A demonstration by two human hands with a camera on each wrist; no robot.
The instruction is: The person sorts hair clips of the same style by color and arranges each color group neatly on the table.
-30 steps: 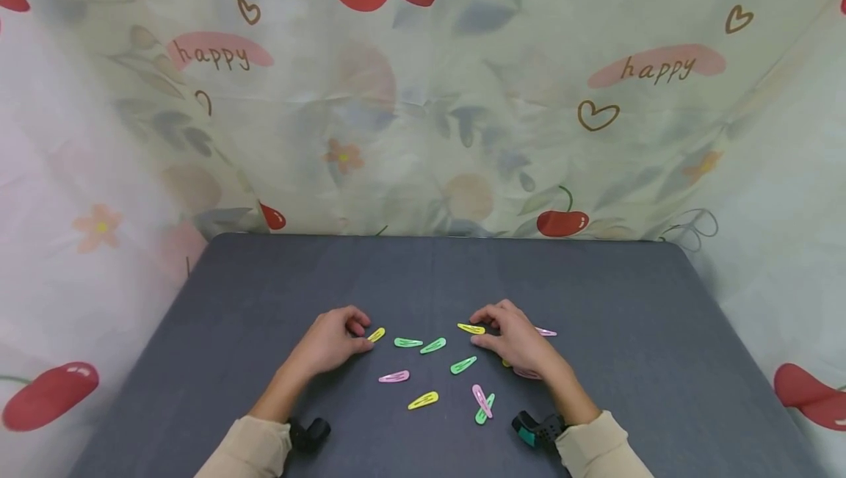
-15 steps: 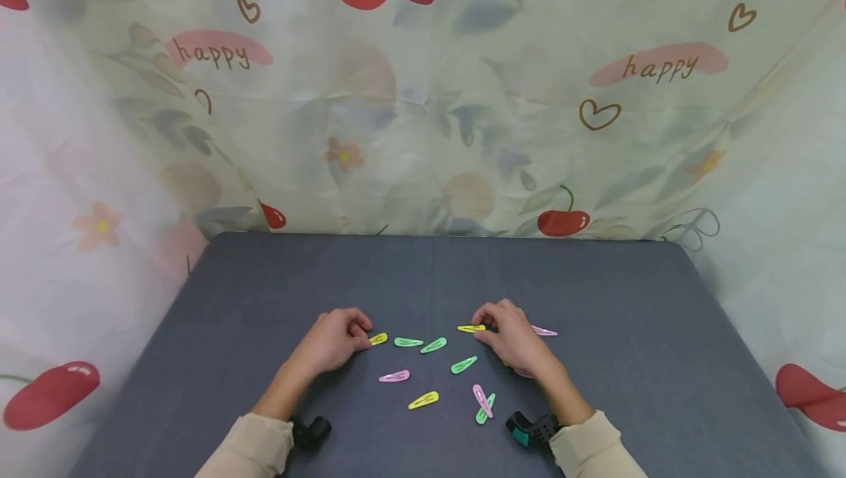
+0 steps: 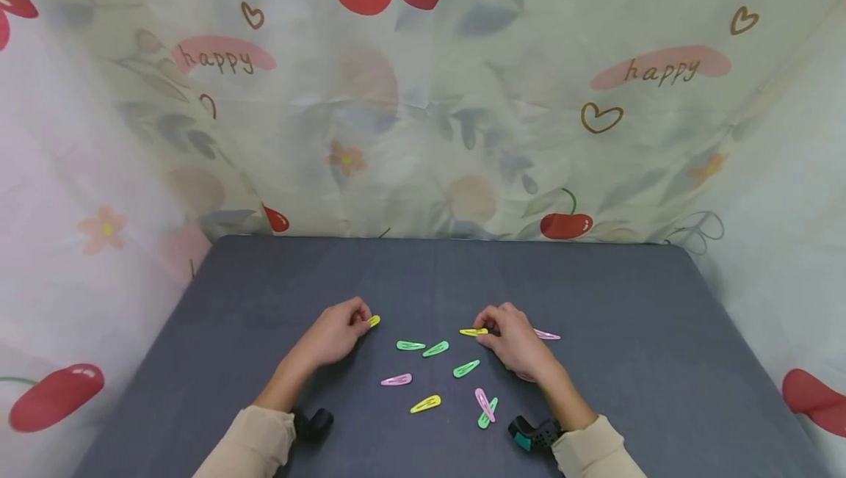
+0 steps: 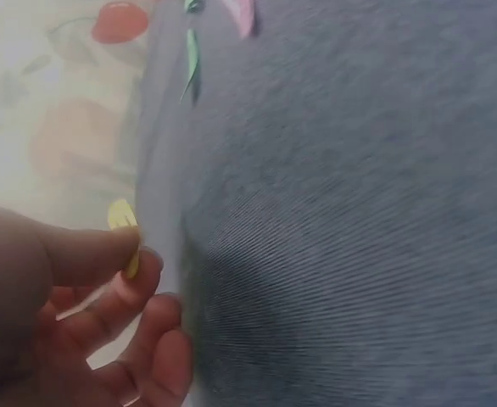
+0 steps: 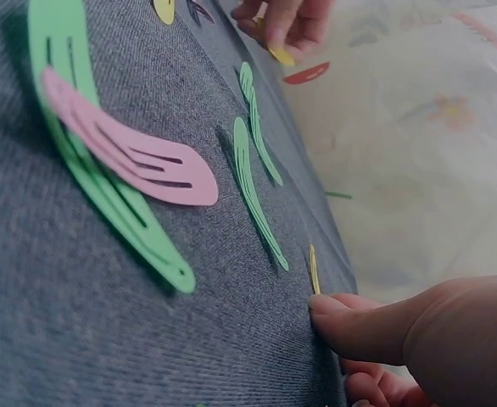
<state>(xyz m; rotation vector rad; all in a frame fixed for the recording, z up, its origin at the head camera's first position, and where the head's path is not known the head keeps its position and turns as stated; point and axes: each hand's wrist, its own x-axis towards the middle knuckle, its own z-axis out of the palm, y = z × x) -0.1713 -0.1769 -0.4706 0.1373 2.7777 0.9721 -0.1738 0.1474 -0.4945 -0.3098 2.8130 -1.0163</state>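
Note:
Between thumb and index finger, my left hand [image 3: 338,332] pinches a yellow snap hair clip [image 3: 374,321]. In the left wrist view that clip [image 4: 121,214] stands up from the fingertips, raised off the table. My right hand [image 3: 517,342] pinches the wide end of another yellow snap hair clip [image 3: 471,332], whose narrow end points left. In the right wrist view, this second clip [image 5: 314,264] is seen edge-on, low at the table, partly hidden by the thumb. Green clips [image 3: 411,346] lie between the two hands.
A pink clip [image 3: 396,379] and a yellow clip [image 3: 426,404] lie nearer the front. One pink clip [image 3: 485,403] crosses over a green clip [image 3: 485,421]. Another pink clip [image 3: 547,334] lies beyond the right hand. The dark grey table [image 3: 264,280] meets a patterned curtain [image 3: 423,133] behind.
The left hand has taken its yellow clip between thumb and finger and lifted it up and away. The right thumb and fingers have drawn together on the other yellow clip.

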